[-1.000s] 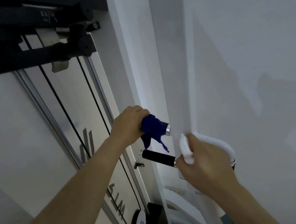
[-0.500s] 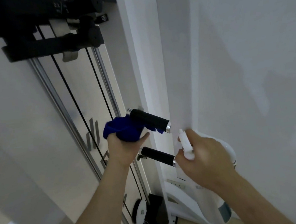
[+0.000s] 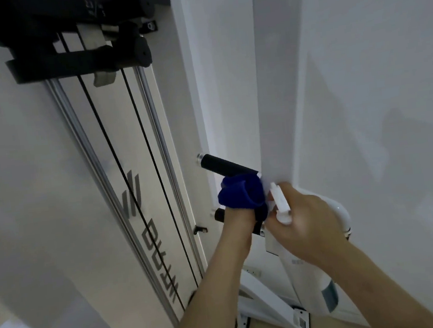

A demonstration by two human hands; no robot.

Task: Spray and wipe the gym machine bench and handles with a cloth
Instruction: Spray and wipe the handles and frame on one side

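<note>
Two black foam handles stick out from the white machine frame. The upper handle (image 3: 225, 167) is bare along most of its length. My left hand (image 3: 235, 216) holds a bunched blue cloth (image 3: 241, 194) against the underside of that handle's right end, and it hides most of the lower handle (image 3: 219, 215). Just right of the cloth, my right hand (image 3: 303, 221) grips a small white spray bottle (image 3: 281, 202), nozzle up and close to the cloth.
Steel guide rails (image 3: 161, 153) and black cables (image 3: 107, 148) run down the weight-stack panel at left, under a black weight block (image 3: 76, 58). A white curved frame tube (image 3: 339, 209) sits right of my right hand. The white wall (image 3: 376, 93) fills the right side.
My left hand with the cloth slid from the left end of the upper handle to its right end, beside the spray bottle. My right hand stayed nearly in place.
</note>
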